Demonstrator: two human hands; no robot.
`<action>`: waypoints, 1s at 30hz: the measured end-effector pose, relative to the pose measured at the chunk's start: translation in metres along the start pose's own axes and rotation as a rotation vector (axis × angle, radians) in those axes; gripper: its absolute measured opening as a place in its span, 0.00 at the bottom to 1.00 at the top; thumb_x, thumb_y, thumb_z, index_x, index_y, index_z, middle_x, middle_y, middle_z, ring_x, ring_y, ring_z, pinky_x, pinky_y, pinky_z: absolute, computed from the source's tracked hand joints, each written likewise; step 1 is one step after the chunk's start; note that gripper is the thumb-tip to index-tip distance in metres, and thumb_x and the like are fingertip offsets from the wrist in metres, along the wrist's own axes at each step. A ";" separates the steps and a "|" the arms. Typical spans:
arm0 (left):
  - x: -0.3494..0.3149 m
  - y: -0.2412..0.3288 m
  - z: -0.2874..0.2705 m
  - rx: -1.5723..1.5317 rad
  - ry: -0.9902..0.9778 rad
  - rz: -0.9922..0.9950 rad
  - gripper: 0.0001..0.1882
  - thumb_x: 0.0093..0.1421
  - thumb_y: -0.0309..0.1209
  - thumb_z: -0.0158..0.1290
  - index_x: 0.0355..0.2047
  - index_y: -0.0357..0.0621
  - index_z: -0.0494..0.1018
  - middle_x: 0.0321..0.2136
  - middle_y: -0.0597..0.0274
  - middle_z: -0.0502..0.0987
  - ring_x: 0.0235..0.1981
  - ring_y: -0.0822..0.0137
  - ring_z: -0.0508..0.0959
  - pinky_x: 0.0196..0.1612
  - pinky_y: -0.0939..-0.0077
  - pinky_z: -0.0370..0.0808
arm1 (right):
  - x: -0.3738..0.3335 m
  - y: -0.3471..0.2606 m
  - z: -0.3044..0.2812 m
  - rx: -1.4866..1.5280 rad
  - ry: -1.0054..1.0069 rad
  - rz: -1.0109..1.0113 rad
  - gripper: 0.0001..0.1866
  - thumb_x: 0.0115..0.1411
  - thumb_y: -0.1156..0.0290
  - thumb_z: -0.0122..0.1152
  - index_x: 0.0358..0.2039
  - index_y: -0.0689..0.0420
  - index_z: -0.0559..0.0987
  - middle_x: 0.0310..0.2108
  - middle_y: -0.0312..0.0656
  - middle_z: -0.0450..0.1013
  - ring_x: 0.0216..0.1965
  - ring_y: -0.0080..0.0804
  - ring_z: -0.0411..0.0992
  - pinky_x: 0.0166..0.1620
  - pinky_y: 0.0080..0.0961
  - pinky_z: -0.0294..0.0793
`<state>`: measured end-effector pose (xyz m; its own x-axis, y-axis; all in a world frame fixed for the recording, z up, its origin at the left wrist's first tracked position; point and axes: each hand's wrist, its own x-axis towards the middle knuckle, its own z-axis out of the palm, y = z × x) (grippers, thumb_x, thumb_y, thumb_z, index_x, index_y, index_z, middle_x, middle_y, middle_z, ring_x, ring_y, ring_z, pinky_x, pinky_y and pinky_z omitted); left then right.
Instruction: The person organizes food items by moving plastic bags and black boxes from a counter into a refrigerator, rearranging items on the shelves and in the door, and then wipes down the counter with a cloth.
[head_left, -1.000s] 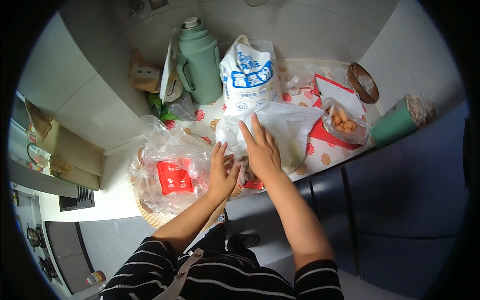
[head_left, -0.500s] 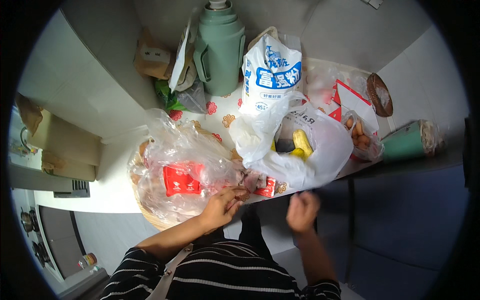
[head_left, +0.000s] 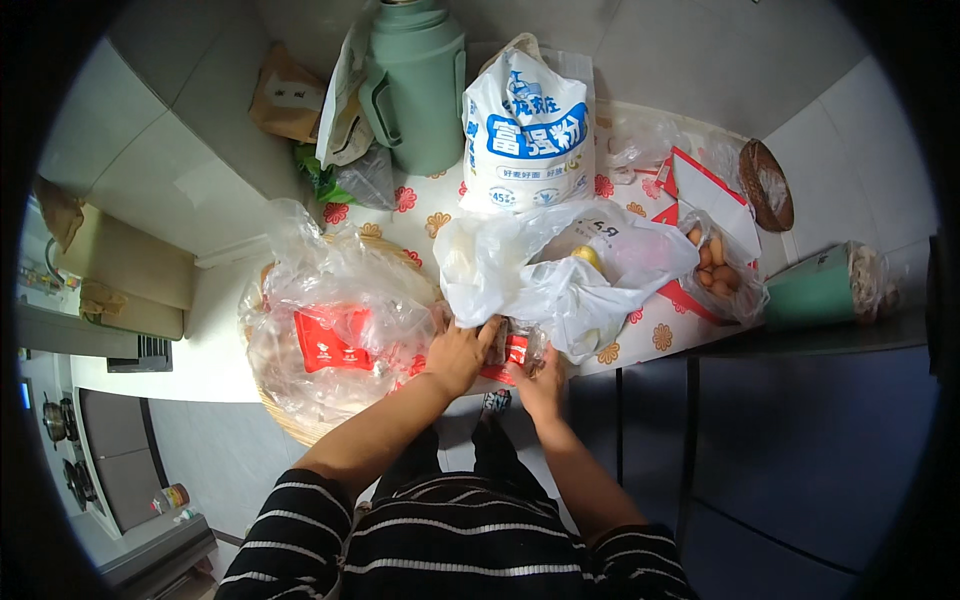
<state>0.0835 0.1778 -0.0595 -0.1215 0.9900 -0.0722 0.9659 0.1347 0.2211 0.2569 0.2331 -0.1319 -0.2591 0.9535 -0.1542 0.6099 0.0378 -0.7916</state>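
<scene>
A small red-and-clear plastic packet [head_left: 516, 347] lies at the counter's front edge, between my two hands. My left hand [head_left: 460, 360] is at its left side, fingers bent down against it; the fingertips are partly hidden. My right hand [head_left: 541, 385] grips the packet's right end, with the thumb toward me. Just behind it is a white plastic carrier bag [head_left: 500, 260], slumped and partly open, a yellow-green fruit or vegetable [head_left: 587, 257] showing inside. Left of my hands, a crumpled clear plastic bag [head_left: 350, 285] with a red packet [head_left: 333, 338] rests on a round woven tray [head_left: 290, 425].
Along the back stand a green thermos jug [head_left: 415, 95] and a white-and-blue flour bag [head_left: 528, 140]. A bag of eggs [head_left: 718, 265], a brown woven basket [head_left: 766, 185] and a green bag [head_left: 815, 285] are at the right. Dark blue cabinet fronts [head_left: 800, 430] lie below.
My right hand has moved left and up from in front of the counter onto the packet. My left hand has shifted forward to it. The carrier bag has shifted and covers more of its contents.
</scene>
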 end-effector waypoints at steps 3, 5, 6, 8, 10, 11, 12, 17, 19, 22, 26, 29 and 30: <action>0.000 -0.011 -0.010 -0.102 -0.002 -0.041 0.30 0.49 0.24 0.52 0.55 0.49 0.64 0.46 0.53 0.70 0.48 0.49 0.71 0.44 0.63 0.75 | 0.002 0.005 0.017 0.033 0.040 0.060 0.44 0.38 0.65 0.76 0.54 0.68 0.64 0.47 0.53 0.68 0.47 0.42 0.69 0.49 0.32 0.70; -0.013 -0.025 -0.026 -0.216 0.084 -0.035 0.28 0.47 0.24 0.52 0.52 0.51 0.68 0.42 0.56 0.72 0.45 0.49 0.72 0.41 0.62 0.76 | 0.004 0.009 0.028 0.041 0.052 0.150 0.41 0.37 0.65 0.77 0.50 0.68 0.68 0.44 0.52 0.70 0.46 0.40 0.70 0.48 0.32 0.70; -0.021 -0.031 -0.036 -0.215 0.189 -0.017 0.26 0.47 0.24 0.52 0.50 0.50 0.69 0.40 0.56 0.72 0.43 0.50 0.73 0.39 0.62 0.76 | 0.008 0.001 0.030 0.031 0.033 0.203 0.39 0.37 0.64 0.77 0.48 0.68 0.69 0.43 0.51 0.70 0.45 0.40 0.70 0.47 0.32 0.70; -0.036 -0.038 -0.051 -0.209 0.397 0.029 0.23 0.46 0.24 0.52 0.45 0.50 0.72 0.37 0.58 0.72 0.40 0.51 0.74 0.37 0.61 0.76 | 0.013 0.002 0.041 0.215 0.056 0.296 0.33 0.37 0.62 0.77 0.39 0.68 0.73 0.41 0.51 0.71 0.43 0.40 0.69 0.45 0.33 0.70; -0.052 -0.047 -0.049 -0.184 0.326 0.020 0.20 0.46 0.24 0.52 0.43 0.49 0.73 0.36 0.59 0.72 0.39 0.52 0.73 0.35 0.62 0.76 | 0.011 -0.028 0.045 0.128 0.154 0.339 0.33 0.37 0.62 0.77 0.39 0.68 0.73 0.41 0.51 0.71 0.43 0.39 0.69 0.45 0.32 0.69; -0.058 -0.051 -0.048 -0.172 0.290 0.017 0.19 0.47 0.24 0.52 0.43 0.49 0.73 0.35 0.59 0.72 0.39 0.53 0.73 0.35 0.62 0.76 | 0.010 -0.038 0.047 0.084 0.206 0.362 0.33 0.37 0.62 0.77 0.39 0.68 0.73 0.41 0.51 0.70 0.43 0.38 0.69 0.45 0.31 0.69; -0.060 -0.055 -0.041 -0.146 0.307 0.055 0.17 0.47 0.25 0.52 0.40 0.49 0.74 0.35 0.59 0.71 0.39 0.54 0.73 0.34 0.64 0.77 | 0.013 -0.036 0.053 0.077 0.242 0.344 0.28 0.41 0.65 0.75 0.39 0.67 0.73 0.42 0.50 0.70 0.45 0.37 0.69 0.47 0.30 0.69; -0.070 -0.061 -0.020 -0.168 0.162 0.020 0.16 0.47 0.26 0.52 0.40 0.49 0.74 0.35 0.60 0.70 0.40 0.56 0.73 0.33 0.65 0.77 | 0.026 -0.044 0.071 0.926 0.370 0.536 0.17 0.50 0.74 0.67 0.39 0.63 0.74 0.39 0.44 0.72 0.41 0.36 0.72 0.46 0.30 0.72; -0.068 -0.062 -0.018 -0.162 0.189 0.034 0.17 0.47 0.26 0.52 0.40 0.49 0.73 0.36 0.60 0.70 0.40 0.56 0.73 0.33 0.66 0.77 | 0.036 -0.039 0.065 1.054 0.261 0.587 0.16 0.51 0.75 0.66 0.40 0.63 0.74 0.35 0.41 0.73 0.37 0.35 0.74 0.44 0.30 0.73; -0.068 -0.062 -0.021 -0.180 0.163 0.007 0.17 0.48 0.26 0.52 0.40 0.49 0.74 0.36 0.59 0.70 0.40 0.56 0.73 0.33 0.66 0.77 | 0.025 -0.058 0.048 1.047 0.220 0.695 0.09 0.54 0.75 0.63 0.37 0.57 0.75 0.31 0.37 0.74 0.30 0.28 0.74 0.27 0.24 0.70; -0.067 -0.063 -0.019 -0.191 0.180 0.023 0.17 0.47 0.25 0.52 0.40 0.49 0.74 0.35 0.58 0.70 0.39 0.55 0.73 0.33 0.66 0.77 | -0.017 -0.063 0.025 1.064 0.213 0.719 0.05 0.57 0.76 0.59 0.35 0.55 0.76 0.30 0.36 0.74 0.27 0.23 0.73 0.21 0.20 0.65; -0.066 -0.065 -0.015 -0.201 0.233 0.055 0.18 0.45 0.24 0.54 0.39 0.49 0.74 0.34 0.59 0.70 0.37 0.55 0.74 0.30 0.64 0.77 | -0.056 -0.069 0.009 1.024 0.236 0.558 0.06 0.59 0.77 0.57 0.38 0.60 0.76 0.33 0.37 0.75 0.30 0.22 0.73 0.29 0.20 0.70; -0.066 -0.065 -0.014 -0.201 0.236 0.058 0.19 0.44 0.24 0.54 0.40 0.49 0.74 0.34 0.59 0.70 0.37 0.55 0.74 0.30 0.65 0.77 | -0.067 -0.072 0.002 1.002 0.238 0.483 0.07 0.60 0.77 0.57 0.39 0.62 0.76 0.34 0.38 0.75 0.32 0.22 0.73 0.32 0.20 0.72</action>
<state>0.0252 0.1039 -0.0556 -0.1395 0.9758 0.1684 0.9111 0.0599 0.4079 0.2287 0.1663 -0.0660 0.0551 0.8398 -0.5401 -0.2936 -0.5034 -0.8126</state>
